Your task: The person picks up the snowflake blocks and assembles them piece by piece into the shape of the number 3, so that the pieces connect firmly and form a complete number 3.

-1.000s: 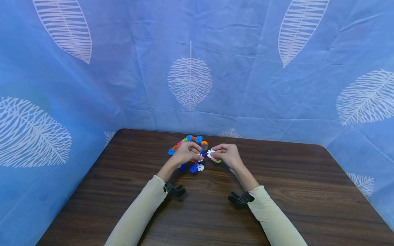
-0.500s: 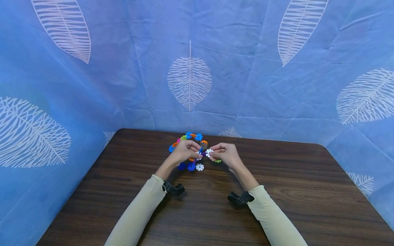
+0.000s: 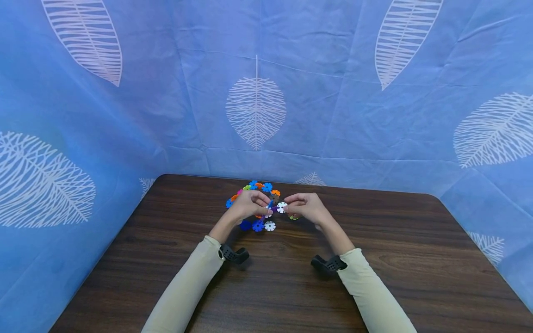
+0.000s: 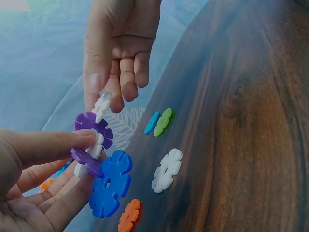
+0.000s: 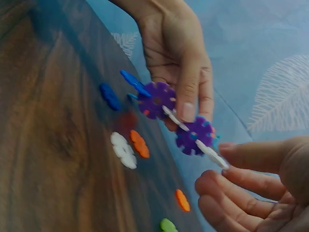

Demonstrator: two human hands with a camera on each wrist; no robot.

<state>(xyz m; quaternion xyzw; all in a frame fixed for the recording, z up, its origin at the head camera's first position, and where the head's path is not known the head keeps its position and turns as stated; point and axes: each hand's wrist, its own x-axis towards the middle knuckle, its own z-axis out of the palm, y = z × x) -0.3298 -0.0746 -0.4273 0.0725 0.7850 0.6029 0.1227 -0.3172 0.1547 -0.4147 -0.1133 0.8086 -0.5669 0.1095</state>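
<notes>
My left hand [image 3: 250, 206] pinches a small chain of notched plastic snowflake discs, with its thumb on the white disc [image 4: 97, 145] between two purple discs. A blue disc [image 4: 111, 184] hangs at the chain's near end in the left wrist view. On the other end, another white disc [image 5: 211, 153] is slotted into the outer purple disc [image 5: 194, 137]. Beside that white end disc is my right hand [image 3: 309, 209]. In the right wrist view its thumb stands a little apart from the disc, while a fingertip is at or touching the edge.
Loose discs lie on the dark wooden table [image 3: 374, 249] under and behind the hands: a white disc [image 3: 269, 226], blue discs [image 3: 257, 225], a green disc [image 3: 294, 217] and several orange ones. A blue leaf-print cloth [image 3: 325, 115] hangs behind the table.
The chain and my left hand have shifted slightly left. My right fingers have loosened from the white end disc, which shows more fully now, and the right wrist has moved slightly right.
</notes>
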